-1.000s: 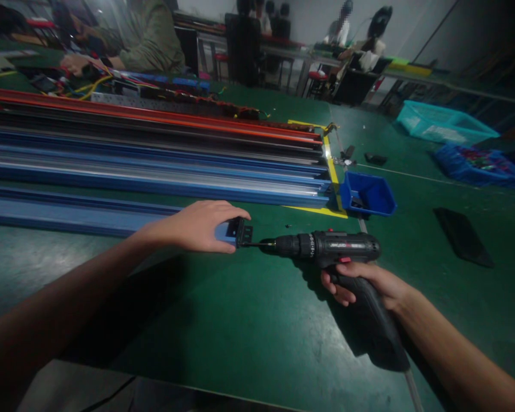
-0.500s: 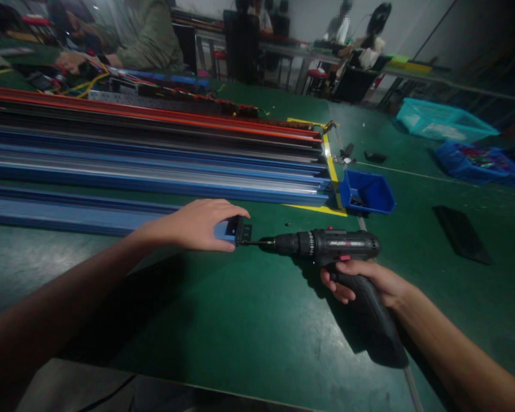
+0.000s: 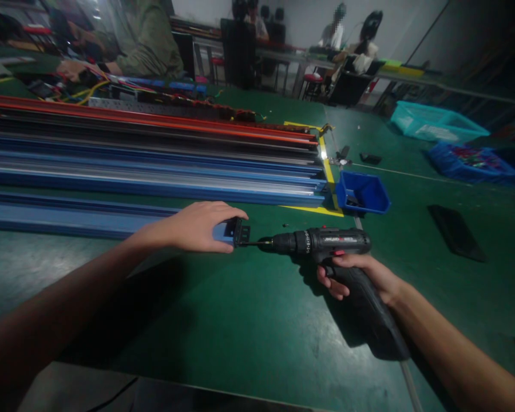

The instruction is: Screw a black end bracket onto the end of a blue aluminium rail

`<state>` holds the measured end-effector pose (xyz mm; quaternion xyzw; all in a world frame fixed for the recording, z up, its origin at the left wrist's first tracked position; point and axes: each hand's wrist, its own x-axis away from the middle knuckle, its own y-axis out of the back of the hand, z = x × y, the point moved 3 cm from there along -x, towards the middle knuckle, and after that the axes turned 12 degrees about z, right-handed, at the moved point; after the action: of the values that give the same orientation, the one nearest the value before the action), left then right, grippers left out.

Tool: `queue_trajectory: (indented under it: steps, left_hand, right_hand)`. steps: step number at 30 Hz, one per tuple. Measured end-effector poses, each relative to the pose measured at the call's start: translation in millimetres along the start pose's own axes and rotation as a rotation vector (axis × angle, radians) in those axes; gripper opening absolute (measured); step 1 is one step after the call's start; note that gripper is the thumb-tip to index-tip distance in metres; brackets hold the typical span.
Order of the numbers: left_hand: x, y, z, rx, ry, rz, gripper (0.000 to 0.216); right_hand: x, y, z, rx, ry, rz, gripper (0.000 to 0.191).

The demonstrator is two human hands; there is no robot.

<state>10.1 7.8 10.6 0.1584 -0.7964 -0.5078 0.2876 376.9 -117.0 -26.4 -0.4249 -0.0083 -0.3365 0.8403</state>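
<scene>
My left hand (image 3: 197, 226) grips the right end of a long blue metal profile (image 3: 81, 214), thumb on the near side and fingers on the far side. A black end cap (image 3: 241, 232) sits on that end. My right hand (image 3: 360, 274) is wrapped round the handle of a black power drill (image 3: 335, 243), which lies level and points left. The drill's long thin bit (image 3: 251, 244) reaches the end cap, low on its face. Whether a screw is under the tip is too small to tell.
Several blue, black and orange profiles (image 3: 154, 166) lie behind, ending at yellow tape (image 3: 331, 183). Right of them are a small blue bin (image 3: 380, 200), a black flat object (image 3: 455, 232), a teal basket (image 3: 438, 129) and a blue tray (image 3: 446, 166). A co-worker's sleeve (image 3: 152, 43) shows at the back left.
The view has shifted slightly. The drill has moved a little left relative to the table, and its bit stays at the end cap. My left hand keeps its hold.
</scene>
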Motion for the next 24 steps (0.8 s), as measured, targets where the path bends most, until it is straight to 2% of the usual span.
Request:
queue_trajectory:
  steps: [21, 24]
  left_hand:
    - [-0.2, 2.0, -3.2, 0.004, 0.013, 0.005, 0.073]
    - [0.4, 1.6, -2.1, 0.011, 0.023, 0.007, 0.078]
  right_hand:
    - [1.5, 1.3, -1.8, -0.004, -0.008, 0.019, 0.036]
    - [1.4, 0.4, -1.7, -0.017, -0.013, 0.018, 0.036]
